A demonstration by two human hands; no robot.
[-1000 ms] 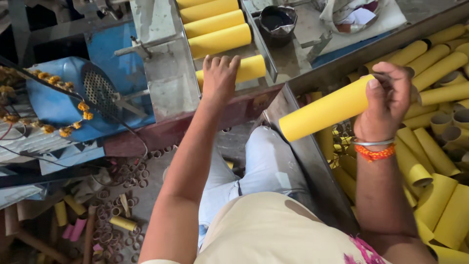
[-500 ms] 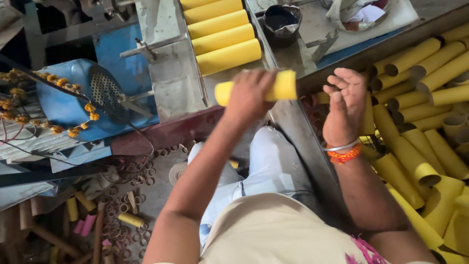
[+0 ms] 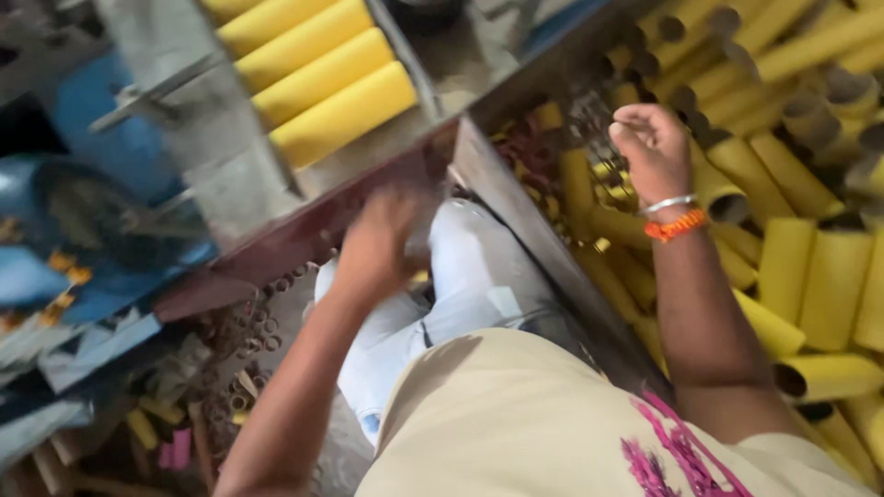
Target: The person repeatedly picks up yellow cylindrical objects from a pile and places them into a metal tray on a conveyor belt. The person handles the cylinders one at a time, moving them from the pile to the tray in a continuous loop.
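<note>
Left hand (image 3: pixel 382 244) is motion-blurred just below the tray (image 3: pixel 230 175); fingers don't resolve, so can't tell if it grips anything or touches the tray's edge. Left of the tray, the blue machine (image 3: pixel 83 230) is smeared and cut off by the frame's left edge. Top tube (image 3: pixel 226 7) in the tray is clipped by the upper edge. Right of the tray, the right hand (image 3: pixel 652 147) curls its fingers away from the camera; contents, if any, hidden. Tube pile (image 3: pixel 810 267) runs past the right edge. Scraps (image 3: pixel 166 423) below the tray are too blurred to identify.
</note>
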